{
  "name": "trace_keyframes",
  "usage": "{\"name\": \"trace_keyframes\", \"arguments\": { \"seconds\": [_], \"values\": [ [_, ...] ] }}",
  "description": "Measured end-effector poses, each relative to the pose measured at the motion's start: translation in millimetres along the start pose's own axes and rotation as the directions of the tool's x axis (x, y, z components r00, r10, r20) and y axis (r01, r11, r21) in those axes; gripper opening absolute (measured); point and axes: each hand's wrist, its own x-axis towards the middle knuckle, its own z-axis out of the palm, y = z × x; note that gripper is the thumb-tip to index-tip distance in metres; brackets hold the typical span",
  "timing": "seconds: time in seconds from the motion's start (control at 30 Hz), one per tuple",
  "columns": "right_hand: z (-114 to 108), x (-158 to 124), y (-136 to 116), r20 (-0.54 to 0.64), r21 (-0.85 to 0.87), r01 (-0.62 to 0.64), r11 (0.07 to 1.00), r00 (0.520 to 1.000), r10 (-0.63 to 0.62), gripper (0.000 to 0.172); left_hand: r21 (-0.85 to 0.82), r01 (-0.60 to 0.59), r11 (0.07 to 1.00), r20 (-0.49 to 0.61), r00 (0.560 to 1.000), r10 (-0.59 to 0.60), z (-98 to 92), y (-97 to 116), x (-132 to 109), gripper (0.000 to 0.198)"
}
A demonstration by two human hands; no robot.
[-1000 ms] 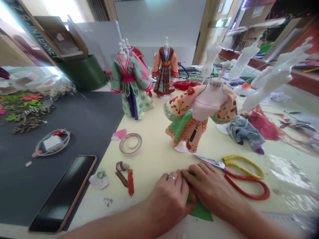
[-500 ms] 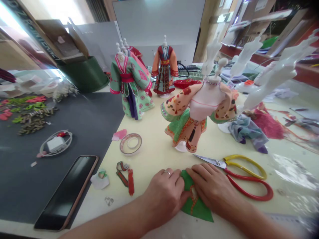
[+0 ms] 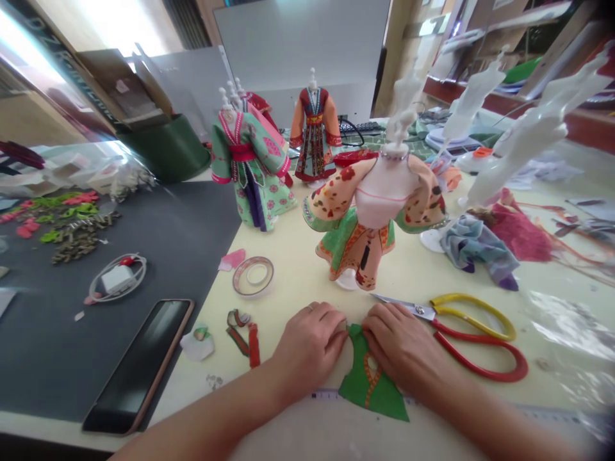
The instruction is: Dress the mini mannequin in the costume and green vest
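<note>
Cloth lying fore-and-aft, narrow end pointing forward.

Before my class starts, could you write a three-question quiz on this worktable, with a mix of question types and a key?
1. True or false: the right hand touches the green cloth.
2. The handles of the scissors are:
a) both blue
b) one yellow, one red
c) both black
3. Which hand is nearer the phone?

Key:
1. True.
2. b.
3. The left hand.
</note>
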Motion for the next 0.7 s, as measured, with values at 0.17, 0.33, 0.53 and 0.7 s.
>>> {"name": "trace_keyframes", "arguments": {
  "seconds": [0.17,0.33,0.53,0.7],
  "values": [
    [-1.3,-2.5,1.8,-0.078,-0.011,0.084,0.996,0.993,-0.084,0.02,-0.146,0.128,0.981,0.058,0.991,-0.12,-3.4,0.5,2.1,0.019],
    [-6.0,-4.8,1.4,-0.203,0.028,0.162,0.986,0.967,-0.153,0.014,-0.322,0.278,0.905,0.207,0.954,-0.219,-11.0,2.3,6.1,0.017],
    [-9.6,-4.3,0.4,-0.233,0.07,0.194,0.979,0.957,-0.173,0.01,-0.567,0.465,0.68,0.382,0.88,-0.283,-13.5,2.9,9.5,0.017],
    [-10.1,-3.5,-1.6,-0.221,0.093,0.202,0.975,0.959,-0.178,0.011,-0.64,0.514,0.571,0.413,0.857,-0.308,-12.0,3.2,10.6,0.015]
  ]
}}
